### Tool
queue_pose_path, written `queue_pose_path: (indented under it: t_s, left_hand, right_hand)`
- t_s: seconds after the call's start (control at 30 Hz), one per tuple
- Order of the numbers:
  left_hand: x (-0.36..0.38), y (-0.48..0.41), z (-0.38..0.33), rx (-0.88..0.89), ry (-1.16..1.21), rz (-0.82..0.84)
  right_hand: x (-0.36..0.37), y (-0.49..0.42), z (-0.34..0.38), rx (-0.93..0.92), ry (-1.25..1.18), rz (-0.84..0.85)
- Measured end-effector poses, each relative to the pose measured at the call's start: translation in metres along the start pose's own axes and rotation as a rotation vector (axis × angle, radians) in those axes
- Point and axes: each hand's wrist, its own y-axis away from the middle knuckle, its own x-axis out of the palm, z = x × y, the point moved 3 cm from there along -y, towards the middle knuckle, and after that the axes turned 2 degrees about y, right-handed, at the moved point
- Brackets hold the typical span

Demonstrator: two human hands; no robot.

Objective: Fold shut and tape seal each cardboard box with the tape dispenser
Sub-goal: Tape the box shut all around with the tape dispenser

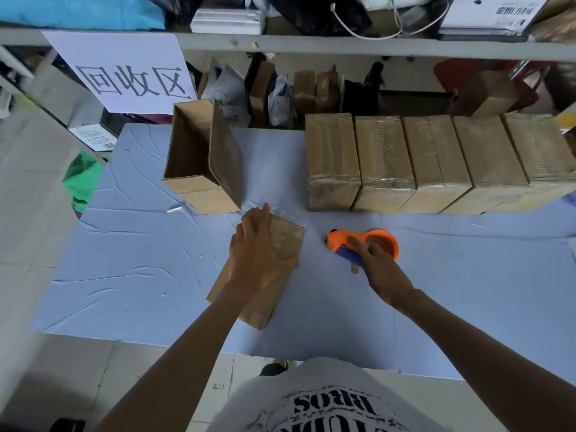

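At the near edge of the blue-covered table (140, 260), a person's left hand (260, 257) presses flat on a cardboard box (288, 236), clear tape already across its top. Just right of that box, the right hand (378, 269) curls around the tape dispenser (343, 241) lying on the cover. Beyond the box to its left, one open box (199, 194) awaits folding and sealing. Beyond to its right, five sealed boxes (436, 157) stand in a row, so the job looks nearly done. Farther back, parcels (280, 98) crowd beneath a grey shelf (343, 45) bearing a paper sign (124, 70).
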Motion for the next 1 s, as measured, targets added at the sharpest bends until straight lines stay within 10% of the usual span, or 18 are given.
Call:
queue_pose_path:
  t_s: [0.43,0.7,1.0]
  left_hand:
    - [-0.024,0.009,-0.039,-0.160,0.374,-0.191]
    - [-0.040,0.023,-0.016,-0.248,1.120,-0.389]
    - [-0.056,0.023,0.001,-0.002,0.724,-0.370]
  right_hand:
    - [-0.086,-0.032,0.123,0.158,-0.597,-0.300]
    - [-0.094,-0.037,0.127,0.192,-0.773,-0.450]
    - [-0.103,-0.032,0.120,-0.031,-0.671,-0.375]
